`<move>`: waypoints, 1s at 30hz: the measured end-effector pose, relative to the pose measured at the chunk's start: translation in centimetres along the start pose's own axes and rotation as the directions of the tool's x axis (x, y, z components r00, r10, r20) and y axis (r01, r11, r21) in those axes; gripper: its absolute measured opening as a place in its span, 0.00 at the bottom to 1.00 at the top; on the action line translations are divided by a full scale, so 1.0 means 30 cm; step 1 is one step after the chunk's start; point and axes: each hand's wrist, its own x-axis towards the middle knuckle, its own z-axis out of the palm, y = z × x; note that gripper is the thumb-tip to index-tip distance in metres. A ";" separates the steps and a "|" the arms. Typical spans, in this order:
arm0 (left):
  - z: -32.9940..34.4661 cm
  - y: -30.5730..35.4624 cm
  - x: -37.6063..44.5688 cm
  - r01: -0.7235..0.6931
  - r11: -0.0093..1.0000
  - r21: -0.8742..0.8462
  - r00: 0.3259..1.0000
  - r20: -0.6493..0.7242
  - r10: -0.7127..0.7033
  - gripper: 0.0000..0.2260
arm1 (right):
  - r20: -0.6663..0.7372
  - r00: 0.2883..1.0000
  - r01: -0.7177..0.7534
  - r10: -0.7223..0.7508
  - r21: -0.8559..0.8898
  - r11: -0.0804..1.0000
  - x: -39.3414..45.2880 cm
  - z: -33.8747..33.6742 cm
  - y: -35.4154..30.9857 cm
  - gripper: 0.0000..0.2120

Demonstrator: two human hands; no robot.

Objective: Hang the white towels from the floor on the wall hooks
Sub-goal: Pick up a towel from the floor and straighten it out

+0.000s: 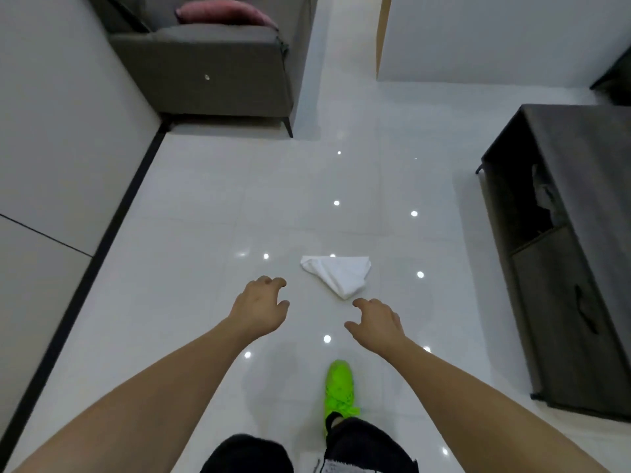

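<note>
Glossy white tile floor (205, 206), a few things resting on it.

Floor fills the middle of the frame, shiny, dotted with small bright light reflections, faint grout lines. One white towel (338, 274) lies on it just right of centre, folded into a rough triangle with the point toward the bottom of the frame. Grey sofa (205, 66) stands on thin dark legs at upper left, a pink cushion (223, 13) on its seat. Dark cabinet (560, 254) stands on the floor along the right edge. Neon green shoe (339, 387) planted on the tiles at lower centre, below the towel and apart from it. Black skirting strip (85, 268) meets the floor along the left.
</note>
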 end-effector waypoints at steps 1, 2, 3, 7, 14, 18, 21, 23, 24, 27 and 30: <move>0.001 0.006 0.044 0.011 1.000 -0.013 1.000 0.010 -0.010 0.22 | 0.017 1.000 -0.004 0.004 0.003 1.000 0.046 -0.013 -0.004 0.27; 0.005 0.010 0.081 0.017 1.000 -0.025 1.000 0.019 -0.016 0.22 | 0.029 1.000 -0.004 0.004 0.007 1.000 0.084 -0.022 -0.009 0.27; 0.012 0.011 0.134 0.026 0.999 -0.040 0.999 0.035 -0.025 0.22 | 0.046 0.999 -0.004 0.004 0.009 1.000 0.136 -0.027 -0.016 0.27; 0.093 -0.012 0.345 0.048 0.996 -0.081 0.997 0.072 -0.042 0.21 | 0.099 0.995 -0.006 0.007 -0.007 1.000 0.339 0.013 -0.036 0.26; 0.564 -0.257 0.940 0.046 0.994 -0.102 0.989 0.144 -0.031 0.20 | 0.149 0.989 -0.001 0.004 -0.023 1.000 1.005 0.423 0.028 0.26; 0.901 -0.462 1.292 0.043 0.995 -0.088 0.989 0.145 -0.030 0.20 | 0.137 0.990 0.029 -0.021 -0.063 0.998 1.447 0.740 0.084 0.23; 1.106 -0.598 1.505 0.047 0.996 -0.078 0.988 0.150 -0.035 0.20 | 0.098 0.991 0.107 -0.091 -0.163 0.981 1.733 0.933 0.106 0.21; 1.211 -0.664 1.609 0.049 0.996 -0.074 0.988 0.150 -0.038 0.21 | 0.035 0.988 0.153 -0.149 -0.285 0.946 1.876 1.022 0.108 0.18; 1.257 -0.691 1.649 0.048 0.996 -0.071 0.989 0.146 -0.037 0.21 | 0.002 0.984 0.169 -0.180 -0.352 0.921 1.933 1.062 0.109 0.17; 1.362 -0.748 1.753 0.040 0.997 -0.069 0.990 0.135 -0.030 0.21 | -0.033 0.969 0.206 -0.244 -0.430 0.879 2.073 1.153 0.111 0.25; 1.416 -0.775 1.809 0.034 0.996 -0.084 0.992 0.122 -0.024 0.21 | -0.046 0.969 0.198 -0.244 -0.448 0.872 2.155 1.196 0.115 0.26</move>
